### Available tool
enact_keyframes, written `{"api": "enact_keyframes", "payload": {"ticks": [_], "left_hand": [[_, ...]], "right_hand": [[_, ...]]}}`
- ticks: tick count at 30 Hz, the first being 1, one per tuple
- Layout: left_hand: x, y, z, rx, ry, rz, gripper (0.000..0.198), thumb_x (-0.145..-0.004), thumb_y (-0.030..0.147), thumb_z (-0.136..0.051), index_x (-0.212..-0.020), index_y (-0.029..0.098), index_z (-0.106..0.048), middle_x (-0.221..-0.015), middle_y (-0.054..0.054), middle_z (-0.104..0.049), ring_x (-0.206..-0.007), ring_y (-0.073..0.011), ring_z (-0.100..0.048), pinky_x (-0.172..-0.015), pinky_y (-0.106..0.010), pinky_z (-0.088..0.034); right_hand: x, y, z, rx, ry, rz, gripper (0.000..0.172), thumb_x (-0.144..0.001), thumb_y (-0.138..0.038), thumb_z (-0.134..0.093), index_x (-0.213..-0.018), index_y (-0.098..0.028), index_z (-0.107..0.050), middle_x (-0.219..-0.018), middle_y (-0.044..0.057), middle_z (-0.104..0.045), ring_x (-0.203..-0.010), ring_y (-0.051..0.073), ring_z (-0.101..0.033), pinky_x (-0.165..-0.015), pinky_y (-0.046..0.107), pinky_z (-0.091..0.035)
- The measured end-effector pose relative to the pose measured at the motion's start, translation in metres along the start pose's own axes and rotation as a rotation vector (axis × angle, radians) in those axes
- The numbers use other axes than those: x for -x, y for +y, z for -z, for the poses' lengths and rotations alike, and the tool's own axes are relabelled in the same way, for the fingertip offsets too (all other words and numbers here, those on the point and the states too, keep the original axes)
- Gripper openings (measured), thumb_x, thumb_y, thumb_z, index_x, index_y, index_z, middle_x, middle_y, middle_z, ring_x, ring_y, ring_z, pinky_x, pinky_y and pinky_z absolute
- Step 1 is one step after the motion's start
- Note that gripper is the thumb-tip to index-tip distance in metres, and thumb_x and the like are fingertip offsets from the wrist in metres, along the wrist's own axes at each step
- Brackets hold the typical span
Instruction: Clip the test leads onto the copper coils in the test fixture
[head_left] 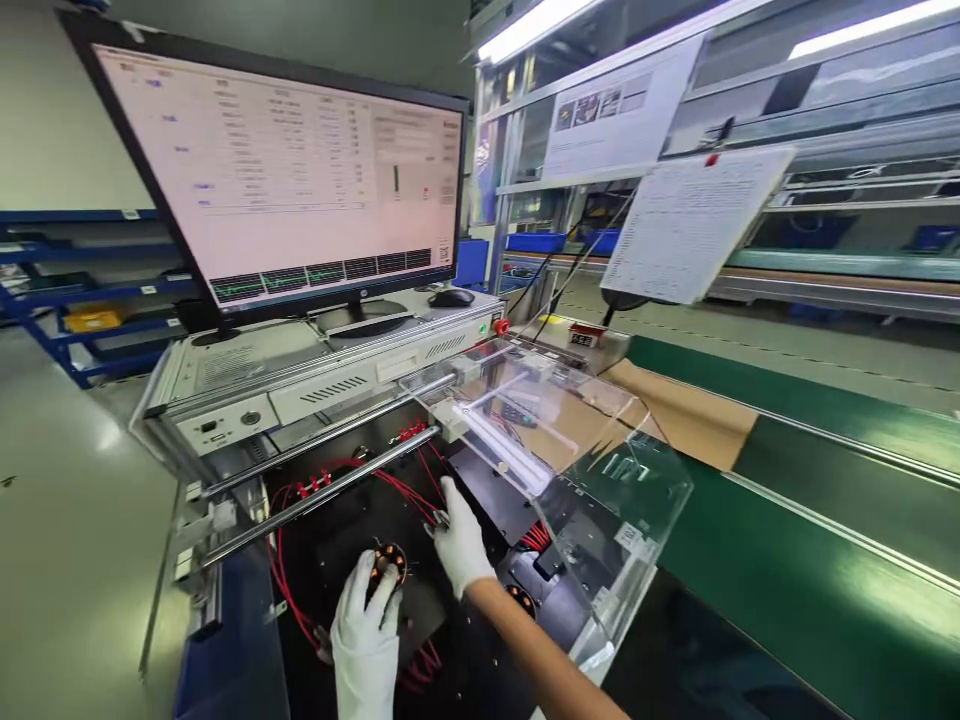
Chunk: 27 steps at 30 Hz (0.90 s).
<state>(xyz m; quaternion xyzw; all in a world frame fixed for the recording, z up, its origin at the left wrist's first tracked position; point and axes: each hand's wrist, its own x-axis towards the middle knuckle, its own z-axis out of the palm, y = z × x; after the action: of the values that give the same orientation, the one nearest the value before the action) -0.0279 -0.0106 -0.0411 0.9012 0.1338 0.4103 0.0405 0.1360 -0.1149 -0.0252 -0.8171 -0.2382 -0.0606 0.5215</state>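
My left hand (365, 625), in a white glove, has its fingers closed round a motor stator (391, 556), a dark ring with copper windings, at the black work surface (337, 535). Thin leads stick out from the stator's side. To its right, my right hand (463, 545), also gloved, pinches a small metal clip (438, 520) where red wires (401, 488) end. The exact grip on the clip is partly hidden by the fingers. A second stator (520, 600) lies right of my right wrist, partly covered by the forearm.
A clear hinged cover (637, 480) stands to the right, beside a green conveyor belt (795, 560). Two metal rails (322, 497) cross behind my hands. Beyond them, a tester box (352, 375) carries a monitor (300, 170) and a mouse (451, 298). Loose red leads (281, 580) hang at left.
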Motion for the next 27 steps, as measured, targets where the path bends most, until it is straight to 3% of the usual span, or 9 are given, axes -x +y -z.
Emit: {"api": "enact_keyframes", "payload": {"ticks": [4,6,10,13,16,20,23,27], "left_hand": [[-0.003,0.017,0.009,-0.039,-0.026,0.065,0.041,-0.083,0.021,-0.059,-0.123,0.028,-0.058,-0.136,-0.006,-0.050,-0.119,-0.0280,-0.050,-0.094,-0.047,-0.053],[-0.008,0.026,0.012,-0.054,-0.005,0.096,0.041,-0.081,0.022,-0.061,-0.121,0.027,-0.059,-0.132,-0.007,-0.053,-0.119,-0.0313,-0.048,-0.094,-0.052,-0.052],[-0.011,0.027,0.011,0.037,0.053,0.047,0.032,-0.079,0.012,-0.061,-0.103,0.032,-0.068,-0.119,0.002,-0.063,-0.118,-0.0274,-0.049,-0.090,-0.045,-0.055],[-0.006,0.020,0.011,0.049,-0.008,0.008,0.041,-0.077,0.006,-0.060,-0.106,0.034,-0.066,-0.122,0.004,-0.061,-0.120,-0.0267,-0.047,-0.098,-0.051,-0.049],[-0.002,0.021,0.016,0.020,0.038,0.040,0.039,-0.079,0.008,-0.058,-0.110,0.030,-0.064,-0.114,0.000,-0.064,-0.114,-0.0256,-0.050,-0.100,-0.052,-0.046],[-0.006,0.033,0.024,0.009,0.114,0.092,0.031,-0.081,0.017,-0.061,-0.108,0.031,-0.066,-0.097,0.001,-0.068,-0.102,-0.0233,-0.054,-0.101,-0.053,-0.041],[-0.011,0.038,0.029,0.047,0.060,0.127,0.030,-0.081,0.018,-0.061,-0.106,0.035,-0.066,-0.097,0.004,-0.068,-0.106,-0.0238,-0.052,-0.107,-0.055,-0.034],[-0.013,0.041,0.032,0.108,-0.055,0.104,0.028,-0.080,0.019,-0.063,-0.103,0.035,-0.066,-0.092,0.005,-0.066,-0.109,-0.0225,-0.050,-0.111,-0.052,-0.030]], "right_hand": [[-0.039,0.020,-0.018,0.437,-0.436,-0.143,0.095,-0.065,0.002,-0.055,-0.148,-0.010,-0.012,-0.150,0.019,-0.026,-0.139,0.024,-0.027,-0.114,0.033,-0.029],[-0.043,0.022,-0.023,0.539,-0.554,-0.129,0.091,-0.067,0.005,-0.052,-0.148,-0.010,-0.013,-0.148,0.020,-0.029,-0.138,0.024,-0.028,-0.112,0.033,-0.028],[-0.039,0.017,-0.025,0.592,-0.552,-0.088,0.070,-0.077,0.000,-0.043,-0.145,-0.010,-0.028,-0.127,0.022,-0.053,-0.123,0.028,-0.048,-0.103,0.039,-0.037],[-0.037,0.003,-0.015,0.567,-0.428,-0.076,0.065,-0.079,-0.020,-0.052,-0.141,-0.013,-0.035,-0.124,0.017,-0.056,-0.114,0.028,-0.054,-0.096,0.037,-0.042],[-0.033,-0.015,0.000,0.515,-0.376,-0.091,0.062,-0.075,-0.031,-0.056,-0.134,-0.020,-0.044,-0.114,0.013,-0.062,-0.104,0.028,-0.059,-0.089,0.037,-0.045],[-0.019,-0.033,0.015,0.313,-0.615,-0.175,0.071,-0.063,-0.026,-0.068,-0.130,-0.020,-0.047,-0.099,0.010,-0.066,-0.088,0.024,-0.063,-0.078,0.033,-0.047],[-0.012,-0.046,0.022,-0.012,-0.693,-0.279,0.071,-0.059,-0.022,-0.071,-0.126,-0.018,-0.048,-0.088,0.005,-0.066,-0.074,0.017,-0.060,-0.069,0.028,-0.047],[-0.015,-0.074,0.022,-0.460,-0.729,-0.575,0.059,-0.066,-0.029,-0.069,-0.120,-0.020,-0.047,-0.066,-0.004,-0.054,-0.050,0.010,-0.048,-0.048,0.025,-0.042]]}}
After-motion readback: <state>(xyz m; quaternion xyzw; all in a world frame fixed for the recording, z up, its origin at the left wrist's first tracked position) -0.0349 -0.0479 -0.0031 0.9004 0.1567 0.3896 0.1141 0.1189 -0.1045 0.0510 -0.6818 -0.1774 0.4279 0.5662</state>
